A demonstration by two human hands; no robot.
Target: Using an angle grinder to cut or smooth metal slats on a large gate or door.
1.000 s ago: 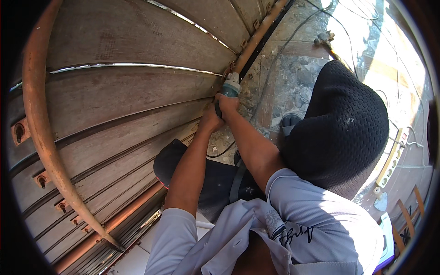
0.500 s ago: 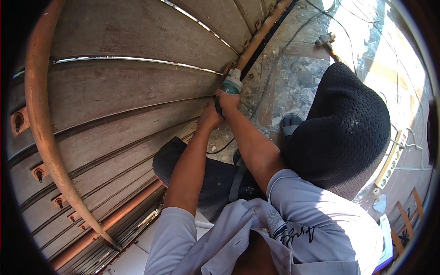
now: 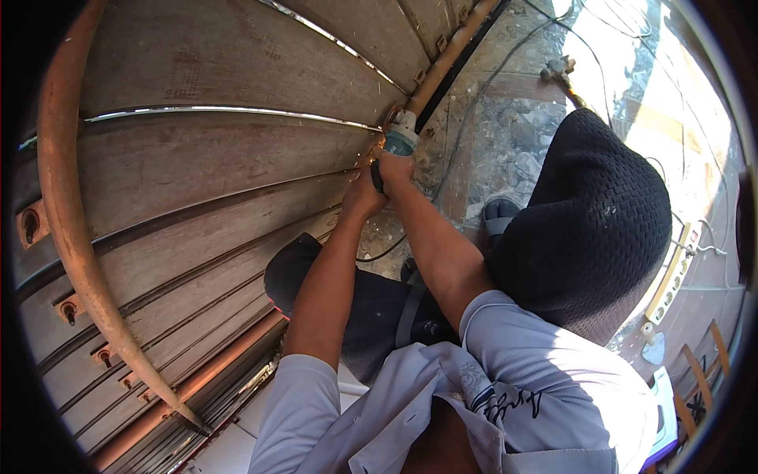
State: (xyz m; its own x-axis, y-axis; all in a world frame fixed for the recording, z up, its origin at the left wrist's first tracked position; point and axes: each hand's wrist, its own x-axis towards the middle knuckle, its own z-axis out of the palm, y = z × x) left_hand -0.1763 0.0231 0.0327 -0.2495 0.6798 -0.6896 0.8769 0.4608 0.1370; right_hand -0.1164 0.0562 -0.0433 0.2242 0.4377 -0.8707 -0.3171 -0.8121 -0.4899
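Angle grinder [image 3: 400,141] in both hands, we hold it low beside the wooden slats [image 3: 237,150], its head at the near visible end of a brown metal rail [image 3: 446,67]. Our right hand [image 3: 396,167] is wrapped around the teal body; our left hand [image 3: 364,194] is closed on the dark rear part, just beside it. Orange sparks [image 3: 376,150] show between tool and slats. To our right, well apart, lies a multi-socket power strip [image 3: 673,280].
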